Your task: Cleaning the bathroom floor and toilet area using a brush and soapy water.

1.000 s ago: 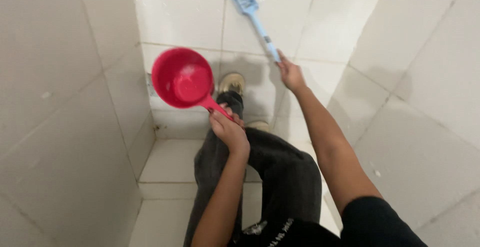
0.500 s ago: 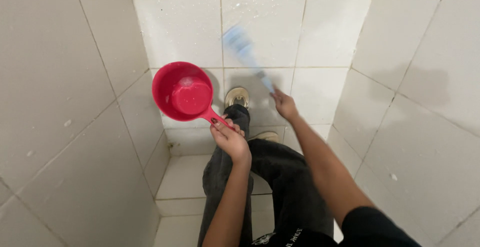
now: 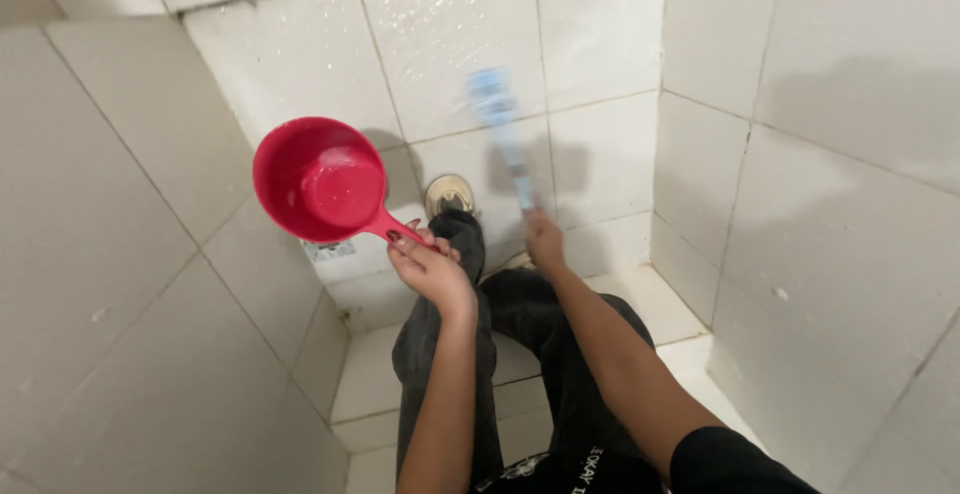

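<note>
1. Dark trousers [image 3: 520, 374], nearest the camera. The person's own legs, seen from above, standing in a narrow tiled corner. One raised knee or foot points toward the far wall, much as in the two earlier pictures.

2. Left hand [image 3: 430, 269]. Fingers curled closed around the short handle of the red dipper [image 3: 320, 179], nails showing on top. The grip reads as firm and complete. The dipper bowl is held out to the left, mouth tipped toward the camera, well clear of the walls. No standing water can be made out inside it. Compared with a second ago it sits at nearly the same place relative to the hand; the change here is small.

3. Right hand [image 3: 545, 239]. Wrapped shut around the lower end of the blue brush [image 3: 497, 129]; the fingers themselves are partly hidden, so only the closed fist is certain. The brush stands nearly upright, head uppermost, blurred by motion.

4. Change noted. A second ago the brush head reached high and to the right on the far wall; half a second ago it was lower and already smeared; now it lies lower again and nearer the middle. This suggests a stroke down and across the tiles, so the scrubbing looks to be under way.

5. Round metal fitting [image 3: 450, 194], on the far wall just above the knee, between dipper and brush.

6. White wall tiles [image 3: 450, 34], farthest. Speckled with droplets; whether the brush head touches them cannot be told.
</note>
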